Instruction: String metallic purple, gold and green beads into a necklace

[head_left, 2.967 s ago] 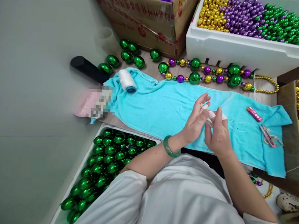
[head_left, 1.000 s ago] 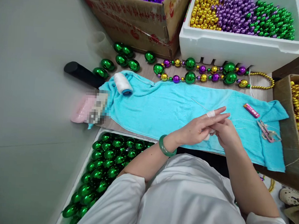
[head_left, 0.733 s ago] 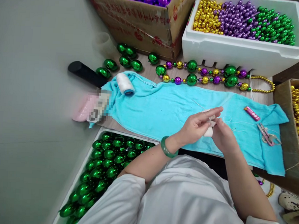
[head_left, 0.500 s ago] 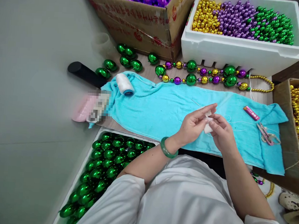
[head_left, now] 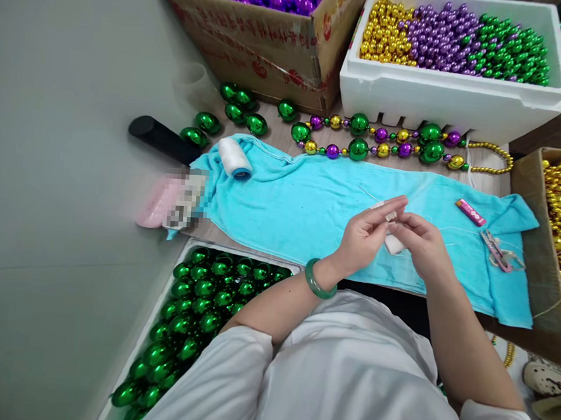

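Over the turquoise towel (head_left: 300, 205), my left hand (head_left: 361, 240) and my right hand (head_left: 421, 244) meet with their fingertips close together. Both are closed on a small white piece (head_left: 395, 244), which looks soft and flat; its exact kind I cannot make out. Thin white thread runs from near the hands to the right, toward a small pair of scissors (head_left: 496, 250). A thin needle-like rod (head_left: 368, 193) lies just beyond my left fingers. A pink packet (head_left: 470, 212) rests on the towel, and a spool of white thread (head_left: 235, 158) lies at its left.
A bead necklace (head_left: 358, 149) stretches behind the towel, with loose green beads (head_left: 256, 124) to its left. Behind stand a cardboard box (head_left: 266, 51) and a white foam box (head_left: 439, 96) of beads. Green beads fill a tray (head_left: 183, 255) at front left; gold beads fill a box (head_left: 525, 250) at right.
My right hand has shifted slightly right, and its fingers have rolled over the white piece. That piece has tilted and moved a little to the right. The things around have stayed put.
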A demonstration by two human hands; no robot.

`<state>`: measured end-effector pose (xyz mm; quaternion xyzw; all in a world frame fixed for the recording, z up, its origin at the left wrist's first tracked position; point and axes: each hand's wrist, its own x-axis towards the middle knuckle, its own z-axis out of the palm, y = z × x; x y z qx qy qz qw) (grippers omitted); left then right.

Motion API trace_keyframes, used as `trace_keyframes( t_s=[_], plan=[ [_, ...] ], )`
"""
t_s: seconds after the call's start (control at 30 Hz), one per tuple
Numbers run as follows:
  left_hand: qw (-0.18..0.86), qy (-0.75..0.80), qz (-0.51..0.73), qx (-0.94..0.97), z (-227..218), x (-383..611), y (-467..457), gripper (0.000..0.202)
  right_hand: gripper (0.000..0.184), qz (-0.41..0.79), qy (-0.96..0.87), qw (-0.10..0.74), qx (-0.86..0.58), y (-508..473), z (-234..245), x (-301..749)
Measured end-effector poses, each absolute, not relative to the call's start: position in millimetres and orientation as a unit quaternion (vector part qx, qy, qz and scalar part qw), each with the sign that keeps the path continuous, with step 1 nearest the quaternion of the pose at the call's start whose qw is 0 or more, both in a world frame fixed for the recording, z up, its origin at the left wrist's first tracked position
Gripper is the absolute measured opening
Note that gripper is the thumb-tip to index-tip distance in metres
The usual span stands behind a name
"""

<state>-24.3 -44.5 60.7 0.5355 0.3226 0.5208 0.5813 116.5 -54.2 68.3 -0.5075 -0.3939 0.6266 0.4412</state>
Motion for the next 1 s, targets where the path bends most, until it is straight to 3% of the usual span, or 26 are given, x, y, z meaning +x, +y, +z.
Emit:
trace_keyframes(
  t_s=[0.2, 0.37, 0.47, 0.57, 0.67, 0.77, 1.0],
  plan=[
    [0.679, 0.339, 0.499, 0.420, 77.5, -29.2, -41.8, 0.048, 0.023, 0.665, -0.431, 0.422, -0.441, -59.7, 56.7, 118.0],
    [0.731, 0.334, 0.453, 0.386, 83.3, -36.1, -40.6, 0.052, 0.032, 0.591, -0.475, 0.431, -0.489, -58.8, 55.9, 118.4],
    [0.701, 0.366, 0.449, 0.416, 77.2, -36.2, -41.7, 0.055, 0.045, 0.593, -0.469, 0.401, -0.517, -61.8, 56.4, 116.7],
    [0.665, 0.377, 0.453, 0.460, 64.2, -32.3, -37.5, 0.057, 0.056, 0.696, -0.412, 0.370, -0.458, -59.8, 49.5, 121.8],
    [0.642, 0.359, 0.453, 0.504, 52.6, -27.7, -34.1, 0.055, 0.043, 0.786, -0.293, 0.380, -0.391, -58.7, 39.7, 127.5],
    [0.611, 0.353, 0.439, 0.556, 46.9, -24.7, -36.2, 0.055, 0.034, 0.796, -0.239, 0.395, -0.391, -62.0, 34.3, 126.9],
    [0.547, 0.382, 0.390, 0.635, 43.1, -17.9, -47.7, 0.067, 0.045, 0.779, -0.198, 0.387, -0.451, -67.1, 32.6, 126.6]
  ],
)
